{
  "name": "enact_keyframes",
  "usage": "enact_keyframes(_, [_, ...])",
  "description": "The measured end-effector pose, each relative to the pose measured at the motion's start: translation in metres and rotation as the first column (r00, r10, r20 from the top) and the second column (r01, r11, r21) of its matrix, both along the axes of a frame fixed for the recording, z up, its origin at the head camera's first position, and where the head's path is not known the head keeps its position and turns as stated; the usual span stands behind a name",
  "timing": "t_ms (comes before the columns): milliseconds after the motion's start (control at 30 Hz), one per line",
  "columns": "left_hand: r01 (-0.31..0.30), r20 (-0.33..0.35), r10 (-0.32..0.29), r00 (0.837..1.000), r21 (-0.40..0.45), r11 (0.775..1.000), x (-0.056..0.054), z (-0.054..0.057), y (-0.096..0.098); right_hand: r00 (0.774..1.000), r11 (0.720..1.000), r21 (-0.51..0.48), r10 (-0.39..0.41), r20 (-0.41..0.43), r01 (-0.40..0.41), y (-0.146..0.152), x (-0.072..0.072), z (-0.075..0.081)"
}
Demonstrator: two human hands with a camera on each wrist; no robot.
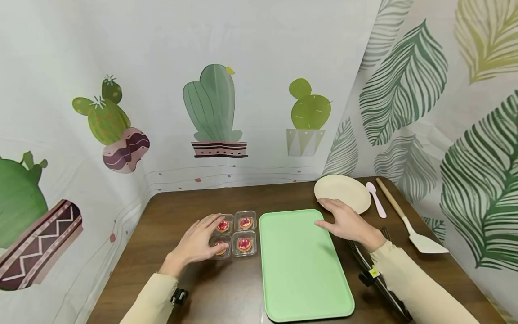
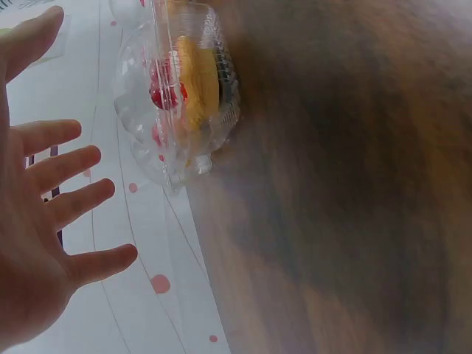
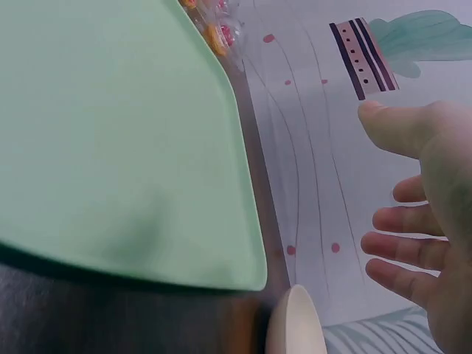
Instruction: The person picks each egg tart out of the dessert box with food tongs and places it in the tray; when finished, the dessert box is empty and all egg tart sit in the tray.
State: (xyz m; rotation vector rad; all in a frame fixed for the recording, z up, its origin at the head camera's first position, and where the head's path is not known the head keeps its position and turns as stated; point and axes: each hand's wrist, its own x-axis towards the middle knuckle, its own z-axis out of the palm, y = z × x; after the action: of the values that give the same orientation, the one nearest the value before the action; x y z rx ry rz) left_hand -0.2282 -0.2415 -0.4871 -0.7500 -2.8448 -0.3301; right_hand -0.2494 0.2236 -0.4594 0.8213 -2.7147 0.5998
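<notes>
My left hand (image 1: pixel 199 240) hovers over the left side of several clear plastic boxes, its fingers spread and holding nothing. Each box holds a small tart with a red topping, such as the front right tart (image 1: pixel 244 244). In the left wrist view a clear box (image 2: pixel 177 103) shows side-on, apart from the fingers (image 2: pixel 74 206). My right hand (image 1: pixel 347 221) is above the far right corner of a light green tray (image 1: pixel 301 270), near a cream plate (image 1: pixel 344 191). Its fingers are loosely extended with nothing between them, as the right wrist view of that hand (image 3: pixel 435 214) also shows.
Right of the plate lie a pale pink spoon (image 1: pixel 376 200) and a spatula (image 1: pixel 425 240) with a wooden handle. A dark rack-like object (image 1: pixel 394 299) is partly hidden under my right forearm. A cactus-printed cloth (image 1: pixel 259 171) hangs behind the brown table (image 1: pixel 162 229).
</notes>
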Motion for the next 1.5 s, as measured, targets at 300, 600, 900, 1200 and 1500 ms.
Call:
enact_keyframes(300, [0.049, -0.024, -0.048, 0.999, 0.023, 0.999, -0.013, 0.002, 0.01, 0.998, 0.998, -0.029, 0.054, 0.027, -0.053, -0.023, -0.016, 0.002])
enact_keyframes(600, [0.064, 0.02, -0.064, 0.998, 0.003, 0.998, -0.023, 0.0, 0.022, 0.992, 0.997, -0.053, 0.064, 0.107, -0.059, -0.041, -0.025, -0.002])
enact_keyframes(900, [0.102, 0.012, -0.102, 0.995, -0.009, 0.995, -0.032, 0.0, 0.03, 0.987, 0.993, -0.069, 0.106, 0.125, -0.098, -0.055, -0.035, -0.01])
enact_keyframes(1200, [0.117, 0.035, -0.117, 0.993, -0.021, 0.993, -0.04, -0.004, 0.04, 0.976, 0.988, -0.059, 0.147, 0.159, -0.139, -0.073, -0.04, -0.016])
enact_keyframes(1500, [0.141, 0.094, -0.139, 0.986, -0.017, 0.99, -0.052, -0.005, 0.055, 0.966, 0.983, -0.054, 0.181, 0.185, -0.174, -0.09, -0.051, -0.025])
